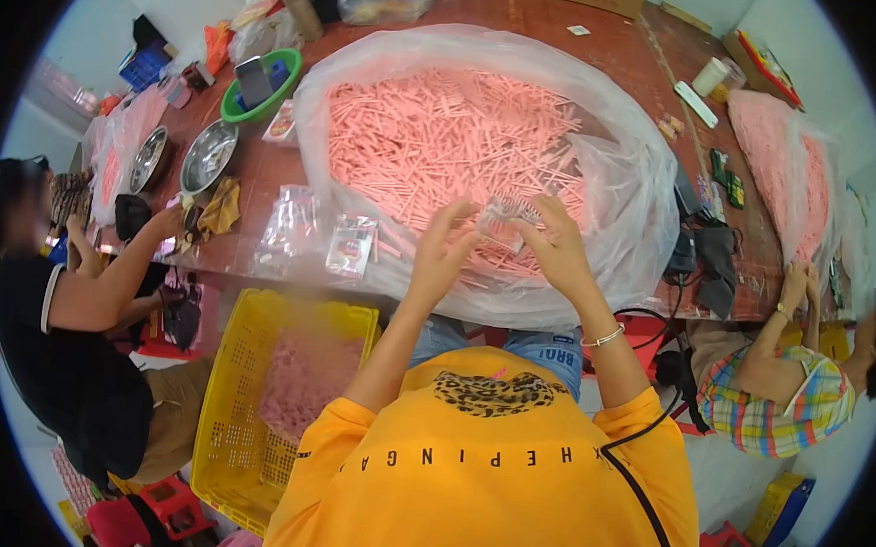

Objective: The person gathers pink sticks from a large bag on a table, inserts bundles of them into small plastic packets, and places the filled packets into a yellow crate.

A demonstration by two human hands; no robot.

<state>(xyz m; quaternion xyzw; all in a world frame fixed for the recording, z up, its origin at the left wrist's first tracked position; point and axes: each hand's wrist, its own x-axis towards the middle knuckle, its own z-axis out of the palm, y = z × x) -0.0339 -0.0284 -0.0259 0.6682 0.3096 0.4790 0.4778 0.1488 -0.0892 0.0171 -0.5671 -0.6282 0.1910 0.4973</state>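
Over a big clear plastic bag [648,175] filled with pink sticks [444,137], my two hands are close together. Between them is a small clear printed packet [502,223]. My left hand [447,243] grips its left side with bent fingers, and my right hand [558,247] has its right side between thumb and fingers. Whether sticks are inside the packet I cannot make out. To the left of my left hand, a stack of similar printed packets [351,245] lies on the table, beside another pile of clear packets [292,220].
A yellow crate [219,401] holding pinkish packed pieces stands at my left. Metal bowls [209,156] and a green basin [232,103] sit on the red table [652,73]. Co-workers sit on both sides; a black cable [635,468] runs over my right side.
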